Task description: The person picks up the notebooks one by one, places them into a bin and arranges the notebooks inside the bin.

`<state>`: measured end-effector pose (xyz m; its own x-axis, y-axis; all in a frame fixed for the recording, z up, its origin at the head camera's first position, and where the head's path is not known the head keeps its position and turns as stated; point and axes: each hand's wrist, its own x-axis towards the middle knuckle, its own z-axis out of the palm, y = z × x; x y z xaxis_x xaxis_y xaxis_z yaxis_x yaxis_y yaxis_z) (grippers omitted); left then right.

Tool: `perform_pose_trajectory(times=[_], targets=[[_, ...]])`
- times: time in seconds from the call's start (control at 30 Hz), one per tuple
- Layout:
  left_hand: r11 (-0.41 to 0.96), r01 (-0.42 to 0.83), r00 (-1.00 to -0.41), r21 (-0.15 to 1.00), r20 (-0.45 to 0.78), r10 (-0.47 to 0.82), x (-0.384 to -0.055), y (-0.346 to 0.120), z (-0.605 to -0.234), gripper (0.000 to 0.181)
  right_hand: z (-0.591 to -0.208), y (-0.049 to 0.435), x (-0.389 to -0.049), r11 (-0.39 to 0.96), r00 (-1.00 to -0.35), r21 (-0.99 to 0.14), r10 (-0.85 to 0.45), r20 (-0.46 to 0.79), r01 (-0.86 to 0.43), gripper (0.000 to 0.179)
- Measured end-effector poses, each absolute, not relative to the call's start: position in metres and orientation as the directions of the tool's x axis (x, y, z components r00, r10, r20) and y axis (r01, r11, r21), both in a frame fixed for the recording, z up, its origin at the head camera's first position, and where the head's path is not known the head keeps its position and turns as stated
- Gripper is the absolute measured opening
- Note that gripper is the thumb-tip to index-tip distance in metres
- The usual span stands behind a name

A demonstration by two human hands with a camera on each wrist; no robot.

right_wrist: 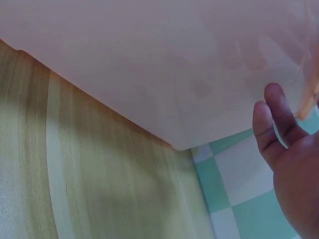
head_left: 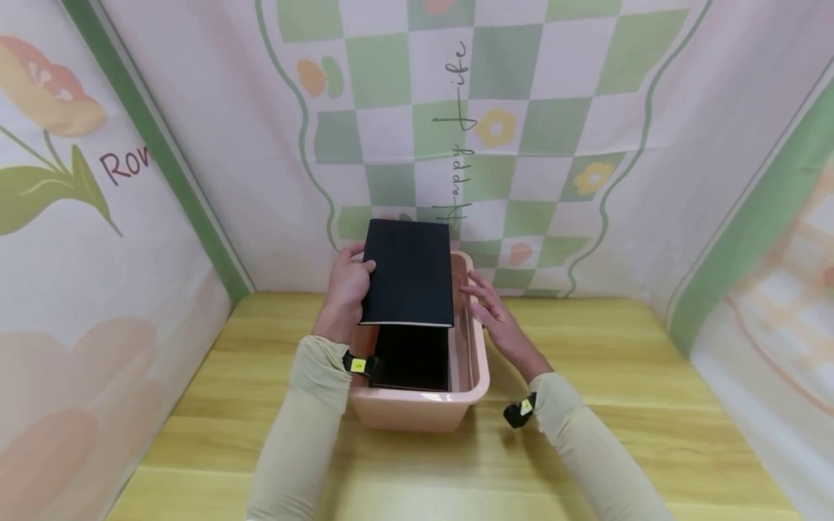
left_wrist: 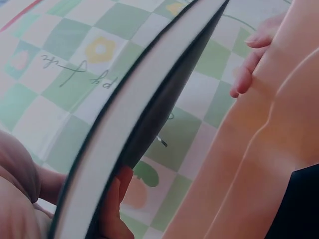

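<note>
A black-covered notebook (head_left: pixel 407 271) is held above the pink plastic basin (head_left: pixel 417 412) by my left hand (head_left: pixel 347 286). The thumb lies on its top cover and the fingers are underneath, at its left edge. In the left wrist view the notebook's white page edges (left_wrist: pixel 119 119) show between dark covers. Inside the basin lies another black, flat, book-like thing (head_left: pixel 413 358), partly hidden by the held notebook. My right hand (head_left: pixel 504 325) is at the basin's right rim, its fingers spread and nothing held. In the right wrist view its fingers (right_wrist: pixel 279 109) are beside the basin's outer wall.
The basin stands on a wood-grain table (head_left: pixel 586 434). Behind it hangs a green-and-white checked cloth (head_left: pixel 508 65) with flowers and lettering. More printed cloth (head_left: pixel 72 304) closes off the left, and a similar cloth (head_left: pixel 769 289) the right.
</note>
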<state>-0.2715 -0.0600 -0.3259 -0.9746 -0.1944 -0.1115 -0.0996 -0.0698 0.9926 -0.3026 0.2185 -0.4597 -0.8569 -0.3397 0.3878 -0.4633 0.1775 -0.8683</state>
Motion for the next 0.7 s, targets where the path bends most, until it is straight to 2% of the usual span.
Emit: perform_pose_trajectory(times=[0.17, 0.7], targets=[[-0.077, -0.139, -0.976, 0.987, -0.150, -0.158, -0.273, -0.056, -0.330, 0.051, -0.462, 0.218, -0.301, 0.169, -0.850, -0.858, -0.319, 0.419, -0.486, 0.035], [0.020, -0.101, -0.985, 0.995, -0.097, -0.145, -0.279, -0.047, -0.337, 0.049, -0.458, 0.221, -0.310, 0.138, -0.872, -0.887, -0.298, 0.388, -0.442, 0.035]])
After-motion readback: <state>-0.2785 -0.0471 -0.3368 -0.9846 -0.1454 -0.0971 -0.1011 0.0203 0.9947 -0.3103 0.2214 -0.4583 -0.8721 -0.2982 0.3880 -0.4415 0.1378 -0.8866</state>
